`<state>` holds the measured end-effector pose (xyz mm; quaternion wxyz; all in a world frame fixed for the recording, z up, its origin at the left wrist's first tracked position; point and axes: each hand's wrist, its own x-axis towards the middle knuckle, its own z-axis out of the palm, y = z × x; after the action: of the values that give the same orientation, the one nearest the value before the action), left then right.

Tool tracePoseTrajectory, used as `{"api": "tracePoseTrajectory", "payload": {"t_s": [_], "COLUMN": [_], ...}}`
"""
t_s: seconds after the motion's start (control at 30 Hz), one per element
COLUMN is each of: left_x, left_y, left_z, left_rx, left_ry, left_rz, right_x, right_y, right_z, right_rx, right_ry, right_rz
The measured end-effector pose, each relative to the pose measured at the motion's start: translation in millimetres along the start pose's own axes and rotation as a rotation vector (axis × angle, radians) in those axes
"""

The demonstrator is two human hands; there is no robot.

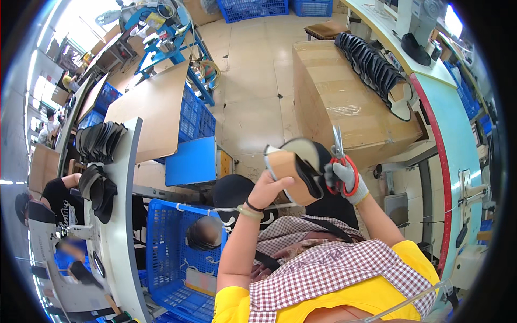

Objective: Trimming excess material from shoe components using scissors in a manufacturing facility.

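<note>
My left hand (269, 189) is closed round a curved piece that looks like a shoe upper (291, 175), tan on the outside with a black edge. It is held upright above my lap, its fine detail blurred. Just beyond it shows a rounded, cream-coloured piece with a dark rim (304, 149); whether the two are joined I cannot tell. To the right, my right hand (344, 180), in a pale knitted glove, grips scissors (338, 141) by their red handles. Their blades point away from me, apart from the upper.
A blue crate (156, 237) stands at my left beside a narrow bench (126, 215) bearing stacked dark pieces. Ahead right, a row of black uppers (366, 62) lies on a cardboard box (323, 91). A red-edged, light-blue table (458, 145) runs along my right. Another person (62, 204) sits far left.
</note>
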<state>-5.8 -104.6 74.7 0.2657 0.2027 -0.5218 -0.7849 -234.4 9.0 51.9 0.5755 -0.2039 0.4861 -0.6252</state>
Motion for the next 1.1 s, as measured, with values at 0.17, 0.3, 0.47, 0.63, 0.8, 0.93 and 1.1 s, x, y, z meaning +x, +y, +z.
{"api": "tracePoseTrajectory", "payload": {"t_s": [0.17,0.3,0.47,0.63,0.8,0.93,1.1], "left_x": [-8,-13,-14,3,48,49,43], "left_y": [36,41,28,-47,-53,-84,-95], "left_z": [50,64,31,-47,-10,12,7], "left_rx": [-0.449,-0.783,-0.474,0.708,0.041,-0.395,0.114], "left_ry": [-0.148,-0.4,-0.054,0.638,0.724,0.269,0.582], "left_rz": [0.169,0.389,0.129,0.133,-0.024,-0.445,0.017], "right_x": [4,6,37,27,18,31,77], "right_y": [0,-3,-10,-67,-61,-74,-82], "right_z": [36,72,40,36,24,32,-5], "right_rx": [0.038,0.469,0.162,-0.596,-0.768,-0.813,-0.48], "right_ry": [-0.471,-0.751,-0.478,0.13,0.246,0.334,0.361], "right_rz": [-0.034,0.128,-0.085,-0.513,-0.669,-0.691,-0.846]}}
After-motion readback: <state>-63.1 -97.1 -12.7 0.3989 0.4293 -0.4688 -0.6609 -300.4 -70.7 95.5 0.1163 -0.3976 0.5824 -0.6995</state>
